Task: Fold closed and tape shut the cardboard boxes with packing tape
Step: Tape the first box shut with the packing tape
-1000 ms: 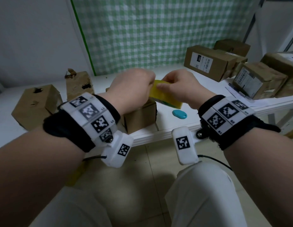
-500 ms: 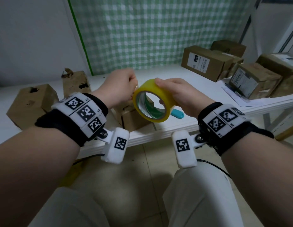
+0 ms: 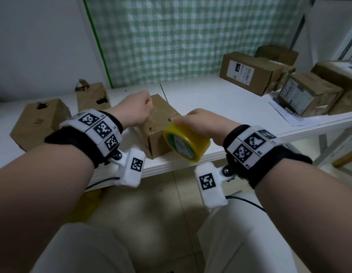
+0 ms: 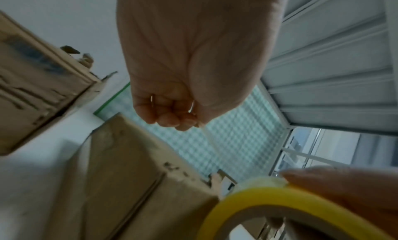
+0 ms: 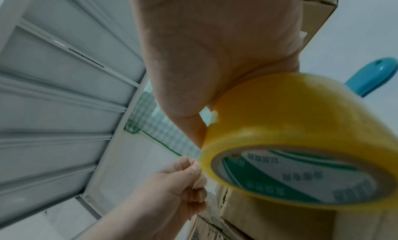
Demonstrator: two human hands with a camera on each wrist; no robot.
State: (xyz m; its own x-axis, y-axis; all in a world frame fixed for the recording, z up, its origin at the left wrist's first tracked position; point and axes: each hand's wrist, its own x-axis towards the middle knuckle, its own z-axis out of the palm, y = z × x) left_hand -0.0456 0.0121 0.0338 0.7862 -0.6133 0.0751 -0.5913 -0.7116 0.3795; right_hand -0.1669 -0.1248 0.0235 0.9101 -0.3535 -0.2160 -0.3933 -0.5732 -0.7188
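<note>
A small closed cardboard box [image 3: 160,123] stands at the front edge of the white table [image 3: 220,99]. My right hand [image 3: 198,123] grips a yellow tape roll [image 3: 186,142] just in front of the box's near right corner; the roll [image 5: 301,136] fills the right wrist view. My left hand [image 3: 135,109] is above the box's far left, pinching the free end of a clear tape strip [image 4: 210,139] pulled from the roll [image 4: 280,206]. The strip stretches over the box top [image 4: 129,158].
Two torn brown boxes [image 3: 39,121] [image 3: 92,97] stand on the table at the left. Several labelled boxes [image 3: 250,72] [image 3: 307,95] crowd the right end, on papers. A blue object [image 5: 374,75] lies on the table behind the roll. A green checked cloth [image 3: 191,36] hangs behind.
Both hands have come down from mid-air to the box. The hands moved apart, the left drawing tape out toward the box's far side, the right lowering the roll to its near corner.
</note>
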